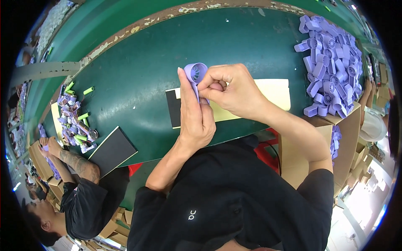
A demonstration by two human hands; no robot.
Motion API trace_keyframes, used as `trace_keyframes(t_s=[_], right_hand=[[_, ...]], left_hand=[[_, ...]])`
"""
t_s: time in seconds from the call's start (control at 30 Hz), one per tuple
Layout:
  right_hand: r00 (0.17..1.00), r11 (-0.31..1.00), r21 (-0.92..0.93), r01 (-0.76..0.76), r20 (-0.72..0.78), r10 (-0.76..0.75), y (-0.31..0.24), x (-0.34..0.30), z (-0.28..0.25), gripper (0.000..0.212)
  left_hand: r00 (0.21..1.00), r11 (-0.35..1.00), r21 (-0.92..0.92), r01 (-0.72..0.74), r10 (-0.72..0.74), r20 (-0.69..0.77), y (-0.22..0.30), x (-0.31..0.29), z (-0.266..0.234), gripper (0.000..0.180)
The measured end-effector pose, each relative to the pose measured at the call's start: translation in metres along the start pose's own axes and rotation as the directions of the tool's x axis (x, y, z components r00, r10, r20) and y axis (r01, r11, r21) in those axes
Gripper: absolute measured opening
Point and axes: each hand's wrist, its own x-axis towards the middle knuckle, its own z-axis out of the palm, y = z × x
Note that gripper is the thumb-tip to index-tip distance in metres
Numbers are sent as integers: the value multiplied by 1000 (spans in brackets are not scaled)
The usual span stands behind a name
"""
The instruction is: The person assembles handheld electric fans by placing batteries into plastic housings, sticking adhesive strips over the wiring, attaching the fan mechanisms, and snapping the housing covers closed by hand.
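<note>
My left hand (194, 121) grips a purple plastic fan housing (193, 71) above the table, its fingers pointing up along the part. The housing's round end, with a spoked grille inside, faces up. My right hand (228, 85) is closed in a pinch against the housing's right side, below the ring. What its fingertips hold, if anything, is hidden. Beneath both hands lies a pale yellow sheet (272, 94) with a black strip (172, 108) at its left end.
Many purple housings (331, 62) are heaped at the right, beside a cardboard box (349, 138). At the left are a black sheet (113, 151), purple parts and green cylinders (83, 116). A co-worker (90, 201) handles purple parts there. The green table (146, 62) has a raised far edge.
</note>
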Motion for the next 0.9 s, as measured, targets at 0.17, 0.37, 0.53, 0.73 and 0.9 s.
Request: trace_keyframes(t_s=[0.17,0.37,0.53,0.73,0.9], right_hand=[[995,984,-163,-68,-83,55,-11,-7,6,24],[967,967,211,-140,-181,179,10,-15,4,52],[885,879,476,9,-413,215,15,-24,-27,16],[929,896,416,-157,-245,276,38,-38,-28,20],[960,877,427,-220,-63,271,49,-45,-11,34]], left_hand=[[994,999,2,49,-49,-101,7,2,3,66],[968,877,-419,235,-251,16,16,-7,-3,77],[922,687,-652,321,-384,50,37,3,-4,91],[970,869,-448,211,-244,-18,32,2,-4,64],[951,804,-547,233,-306,-45,40,2,0,51]])
